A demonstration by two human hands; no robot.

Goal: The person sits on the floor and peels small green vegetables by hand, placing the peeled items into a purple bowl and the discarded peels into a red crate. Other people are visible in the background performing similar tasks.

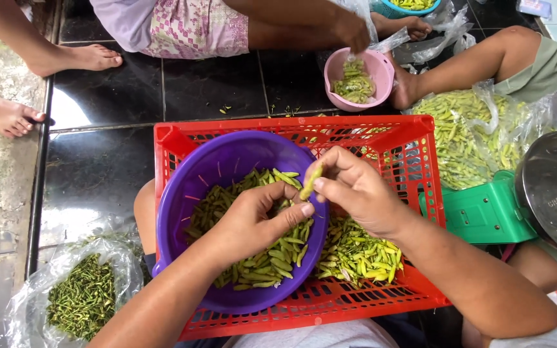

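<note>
Over purple bowl (227, 174) — both hands (304, 200) pinch chili (311, 182).

Purple bowl (227, 167), red lattice crate (414, 148), yellow-green, perhaps chilli, pod (311, 182)

A clear plastic bag (72, 290) of green stems lies lower left; another bag (485, 129) sits upper right.

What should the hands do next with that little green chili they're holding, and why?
Probably pinch off its end and drop it into the purple bowl. Both the left hand and the right hand grip one green chili right above that bowl, which already holds many like it.
</note>
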